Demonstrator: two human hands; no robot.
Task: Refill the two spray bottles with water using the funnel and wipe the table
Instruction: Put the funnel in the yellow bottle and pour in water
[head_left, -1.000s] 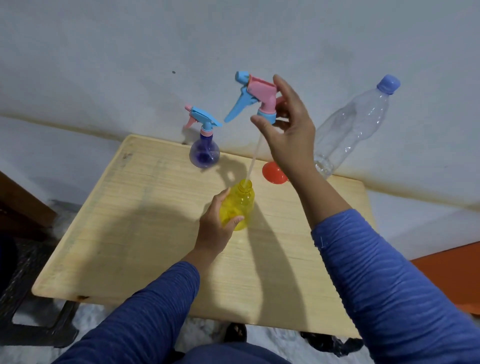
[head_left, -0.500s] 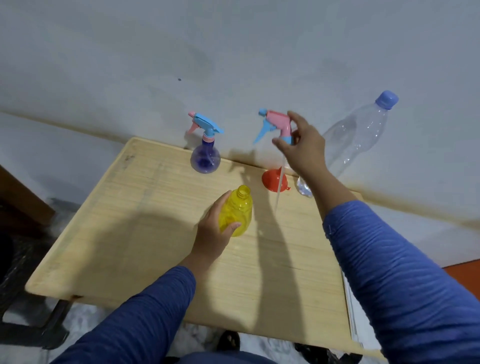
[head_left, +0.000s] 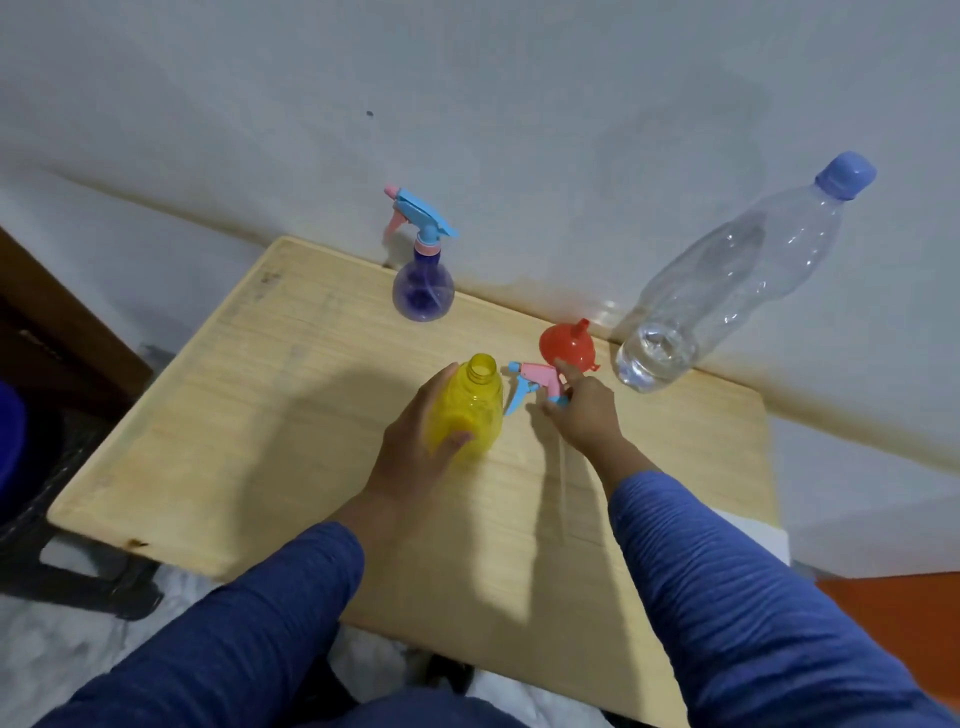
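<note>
My left hand (head_left: 415, 447) grips the yellow spray bottle (head_left: 470, 405), which stands uncapped with its neck open at the table's middle. My right hand (head_left: 582, 410) holds the pink and blue spray head (head_left: 535, 384) low at the table surface, just right of the yellow bottle; its thin dip tube trails back toward me. The red funnel (head_left: 563, 343) lies on its side right behind that hand. A purple spray bottle (head_left: 423, 296) with its trigger head on stands at the back edge. A clear water bottle (head_left: 727, 280) with a blue cap leans against the wall at the back right.
The wooden table (head_left: 260, 415) stands against a white wall. A white sheet (head_left: 753, 530) shows at the table's right edge. A dark stool or frame (head_left: 78, 577) sits on the floor to the left.
My right hand lifted the spray head with its tube out of the yellow bottle, carried it right and brought it down to the table beside the bottle. My left hand kept hold of the bottle.
</note>
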